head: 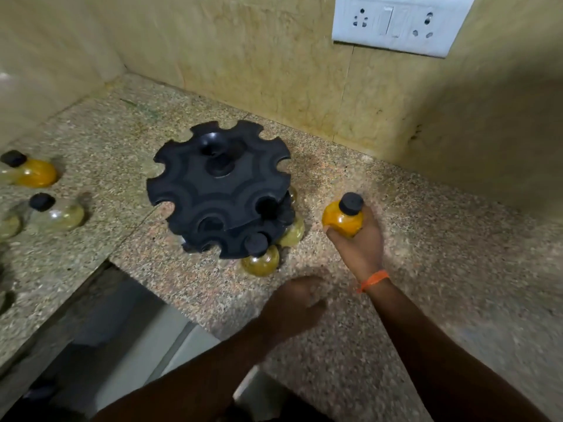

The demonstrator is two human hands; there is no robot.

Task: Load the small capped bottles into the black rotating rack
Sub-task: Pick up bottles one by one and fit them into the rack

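Observation:
The black rotating rack (213, 187) stands on the speckled counter, its notched top tier bare of bottles. Three bottles hang in its lower tier at the front right, among them a yellow-green one (262, 260) with a black cap and another (294, 233) beside it. My right hand (356, 239) grips an orange bottle with a black cap (342, 220) just to the right of the rack. Near the counter's front edge my left hand (292, 306) hovers with loosely curled fingers, holding nothing.
At the far left lie an orange bottle (33, 172), a pale bottle (56, 213) and part of another (9, 225). A white socket panel (396, 22) sits on the back wall. The counter (426, 269) drops off at the lower left.

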